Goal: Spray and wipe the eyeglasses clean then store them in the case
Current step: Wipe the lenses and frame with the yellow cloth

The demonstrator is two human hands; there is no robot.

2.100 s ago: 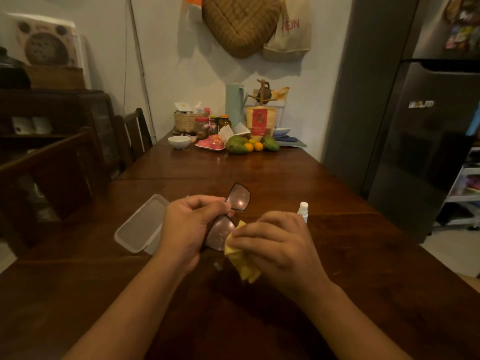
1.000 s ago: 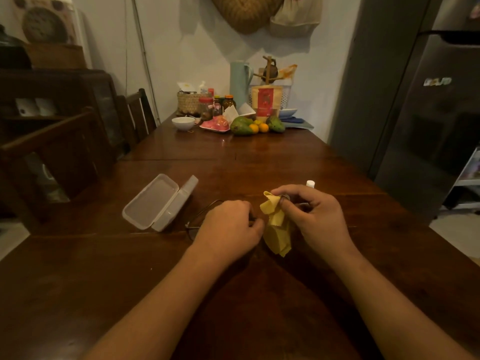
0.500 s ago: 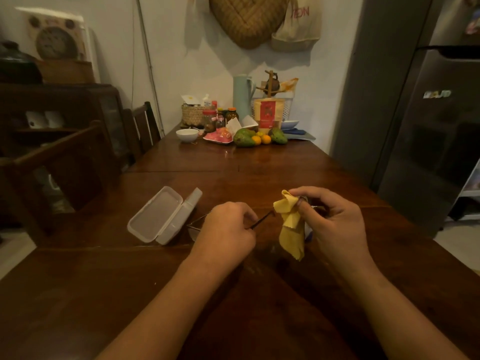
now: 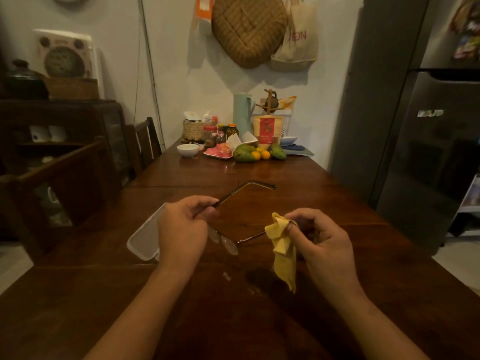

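Observation:
My left hand grips the eyeglasses by the front, above the dark wooden table. Both temple arms are unfolded: one juts away toward the far end, the other runs right into the yellow cloth. My right hand pinches that cloth around the near arm's tip, and the cloth's tail hangs down. The clear plastic case lies open on the table, partly hidden behind my left hand. The spray bottle is hidden from view.
A white bowl, jars, a pink plate, green and orange fruit and a pale jug crowd the table's far end. Wooden chairs stand along the left side. A dark fridge rises on the right.
The glasses went from being wiped on a lens to being held with both arms spread. My right hand now rubs the cloth on an arm. The spray bottle is now hidden behind my right hand.

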